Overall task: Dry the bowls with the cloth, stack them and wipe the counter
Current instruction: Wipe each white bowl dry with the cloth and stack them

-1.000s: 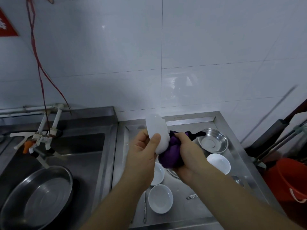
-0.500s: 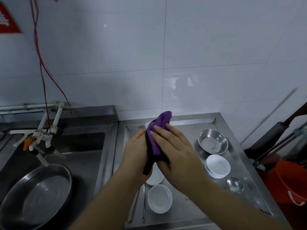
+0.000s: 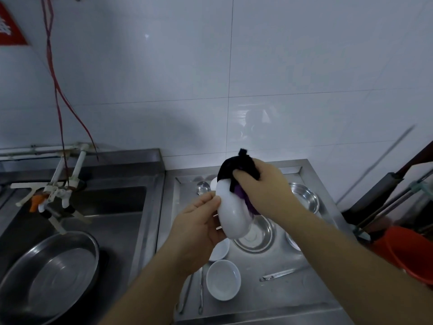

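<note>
My left hand grips a white bowl held on edge above the steel counter. Pressed against the bowl's upper rim and inner side is the purple and black cloth, bunched in my right hand. Below on the counter stands another white bowl, upright. A second white bowl shows partly under my left wrist. A flat steel dish lies beneath the held bowl, and a steel bowl sits behind my right forearm.
A sink on the left holds a large steel basin under a white tap. A ladle, tongs and a small metal tool lie on the counter. An orange bucket and mop handles stand at the right.
The bowl has been turned on edge so its white outside faces me. My right hand with the cloth has moved from covering its front to its upper rim and far side.
</note>
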### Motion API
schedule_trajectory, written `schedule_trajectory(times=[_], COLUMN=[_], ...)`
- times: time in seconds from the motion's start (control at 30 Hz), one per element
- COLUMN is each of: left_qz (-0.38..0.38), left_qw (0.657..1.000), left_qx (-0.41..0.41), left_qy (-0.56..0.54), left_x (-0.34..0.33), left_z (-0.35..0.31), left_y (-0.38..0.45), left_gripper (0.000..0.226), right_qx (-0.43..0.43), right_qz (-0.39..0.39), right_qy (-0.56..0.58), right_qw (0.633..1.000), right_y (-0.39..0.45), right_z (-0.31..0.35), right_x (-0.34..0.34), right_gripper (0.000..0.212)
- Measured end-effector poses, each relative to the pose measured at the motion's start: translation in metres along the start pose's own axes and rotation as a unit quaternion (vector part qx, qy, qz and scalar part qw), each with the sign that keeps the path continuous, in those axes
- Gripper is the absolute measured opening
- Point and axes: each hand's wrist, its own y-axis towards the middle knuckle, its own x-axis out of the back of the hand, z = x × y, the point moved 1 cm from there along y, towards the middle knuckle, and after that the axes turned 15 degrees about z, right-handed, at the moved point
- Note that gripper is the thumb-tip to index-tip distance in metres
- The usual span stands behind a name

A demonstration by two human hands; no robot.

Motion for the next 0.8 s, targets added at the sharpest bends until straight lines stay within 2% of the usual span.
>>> schedule_trajectory(times=[0.13,0.2,0.37,0.47,0.6,0.7,0.8], left_qz=[-0.002,-0.02,-0.068,-0.074,-0.029,-0.005,0.008], left_qw=[0.999,0.999,0.995,0.985,0.948,0.9,0.852], left_qx=[-0.033,-0.044,-0.026,-0.034,-0.069,-0.086,-0.08], left_qy=[-0.009,0.0,0.067,0.152,0.308,0.427,0.517], left_x=[-0.004,-0.003,-0.009,-0.014,-0.017,-0.016,-0.012], left_z=[0.005,0.009,0.028,0.04,0.045,0.05,0.051], left_y=[0.0,0.003,0.006,0.006,0.002,0.001,0.003], left_gripper=[0.025,0.023,0.026,0.028,0.025,0.021,0.024], right_qx=[-0.107,-0.143,-0.173,-0.191,-0.218,-0.234,-0.236], right_qz=[-0.104,-0.101,-0.089,-0.089,-0.051,-0.024,0.0], right_qy=[0.205,0.261,0.271,0.271,0.269,0.261,0.302], right_qw=[0.967,0.949,0.943,0.939,0.937,0.936,0.924], right_y=[-0.007,-0.011,-0.022,-0.028,-0.029,-0.029,-0.03], right_z=[-0.009,-0.013,-0.026,-0.031,-0.038,-0.042,-0.046], right_x=[-0.014,-0.021,-0.031,-0.031,-0.023,-0.014,-0.006], right_gripper=[0.015,0.02,0.026,0.028,0.03,0.026,0.022])
